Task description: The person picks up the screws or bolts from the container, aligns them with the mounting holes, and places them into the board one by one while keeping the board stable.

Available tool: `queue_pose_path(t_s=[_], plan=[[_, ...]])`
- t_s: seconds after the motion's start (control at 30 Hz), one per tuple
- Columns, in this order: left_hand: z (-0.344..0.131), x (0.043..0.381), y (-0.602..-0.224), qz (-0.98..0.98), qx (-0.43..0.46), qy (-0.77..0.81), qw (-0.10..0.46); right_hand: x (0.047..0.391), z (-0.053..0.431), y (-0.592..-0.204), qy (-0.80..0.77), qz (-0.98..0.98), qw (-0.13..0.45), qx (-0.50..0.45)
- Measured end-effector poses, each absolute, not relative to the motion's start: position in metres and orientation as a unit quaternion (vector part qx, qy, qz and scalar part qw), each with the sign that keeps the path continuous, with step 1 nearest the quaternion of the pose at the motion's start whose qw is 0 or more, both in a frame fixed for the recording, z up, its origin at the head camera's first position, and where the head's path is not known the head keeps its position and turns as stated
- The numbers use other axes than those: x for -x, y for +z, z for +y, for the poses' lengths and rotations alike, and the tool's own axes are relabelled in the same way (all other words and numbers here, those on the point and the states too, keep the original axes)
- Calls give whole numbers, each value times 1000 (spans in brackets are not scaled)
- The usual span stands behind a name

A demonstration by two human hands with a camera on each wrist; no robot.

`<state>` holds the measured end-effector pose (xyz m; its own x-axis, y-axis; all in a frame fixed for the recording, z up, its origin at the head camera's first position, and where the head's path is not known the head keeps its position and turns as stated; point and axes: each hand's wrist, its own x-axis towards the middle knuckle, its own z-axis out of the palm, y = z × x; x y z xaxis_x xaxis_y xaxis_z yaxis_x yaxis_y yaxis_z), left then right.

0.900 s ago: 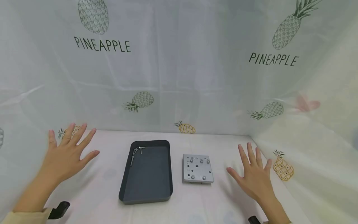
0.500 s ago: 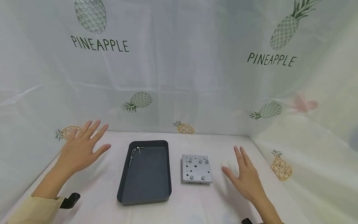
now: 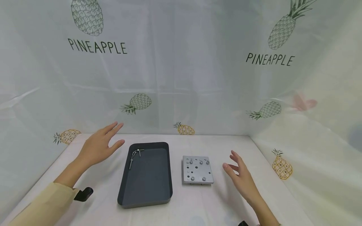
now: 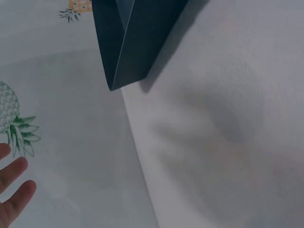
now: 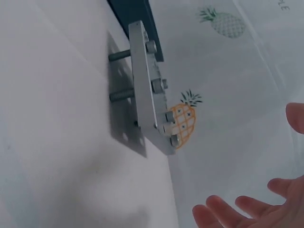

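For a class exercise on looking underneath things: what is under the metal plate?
Two screw shafts show clearly beneath the metal plate, between it and the white table. Most of the underside is hidden by the plate itself, so any further shafts cannot be counted.

Dark green capitals "PINEAPPLE" [image 3: 97, 46] on the pale backdrop sheet [image 3: 181, 72], high up behind and left of the metal plate [image 3: 201, 172]. Second "PINEAPPLE" [image 3: 270, 59], same sheet, high up behind and right of the metal plate. Right wrist view: only "PLE" [image 5: 283, 4] readable, on the sheet beyond the metal plate. Small marks [image 3: 188, 172] on the metal plate's face, too tiny to read.
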<state>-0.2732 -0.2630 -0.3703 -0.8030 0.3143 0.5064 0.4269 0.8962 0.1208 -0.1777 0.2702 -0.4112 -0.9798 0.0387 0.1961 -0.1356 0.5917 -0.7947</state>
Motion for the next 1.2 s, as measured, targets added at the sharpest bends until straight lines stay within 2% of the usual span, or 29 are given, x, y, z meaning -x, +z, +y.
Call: queue_pose_path(t_s=[0.3,0.53,0.77,1.2], plan=[[-244,287,-362,-941,212,-201,172,177,260,-428,535,-843,42,30],[-234,307,-367,-926,218,-291,98,175,252,-438,573,-818,36,39],[-229,311,-378,-923,189,-334,28,175,243,-447,579,-813,29,60],[-220,322,-396,-930,183,-319,13,179,230,-459,594,-801,5,70]])
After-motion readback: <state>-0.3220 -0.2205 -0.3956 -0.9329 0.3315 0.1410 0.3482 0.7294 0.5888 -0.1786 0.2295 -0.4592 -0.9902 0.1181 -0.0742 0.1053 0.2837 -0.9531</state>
